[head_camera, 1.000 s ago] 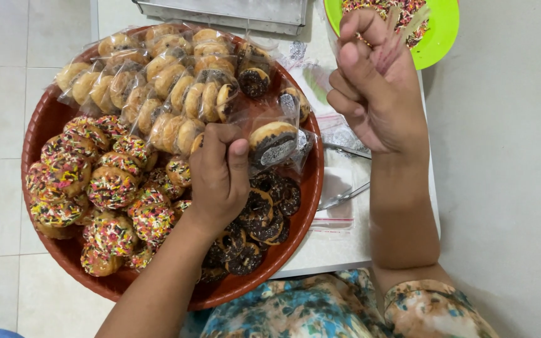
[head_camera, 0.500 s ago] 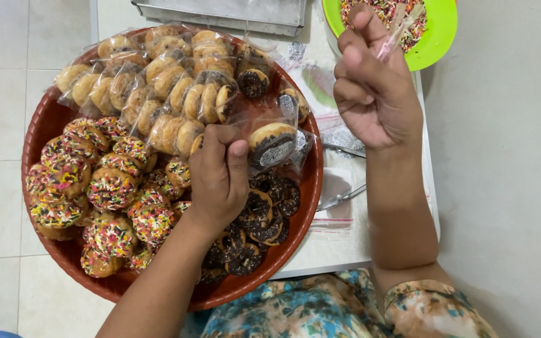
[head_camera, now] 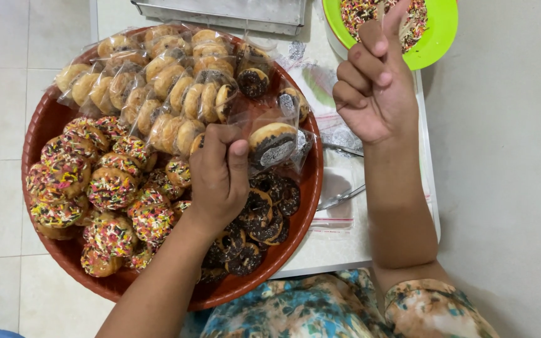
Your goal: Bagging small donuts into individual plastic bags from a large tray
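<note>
Two hands at work over a red round tray [head_camera: 45,125]. Left hand [head_camera: 220,178]: grip clamped on the neck of a clear bag holding a chocolate-topped doughnut [head_camera: 270,143], at the tray's 3 o'clock rim. Right hand [head_camera: 374,94]: raised at 1 o'clock, fingers pinched together on a thin pale strip; what it is, cannot tell.

Progress, judged: bagged plain doughnuts [head_camera: 158,87] fill the tray's 12 o'clock sector. Sprinkled doughnuts [head_camera: 95,188] at 9 o'clock and loose chocolate doughnuts [head_camera: 264,213] at 5 o'clock remain unbagged.

Surroundings: green bowl of sprinkles [head_camera: 436,44] at 1 o'clock, metal tray [head_camera: 233,12] at 12, tongs [head_camera: 339,197] and spare bags on the table [head_camera: 339,250]. Crowded tray leaves little setting-down room.
</note>
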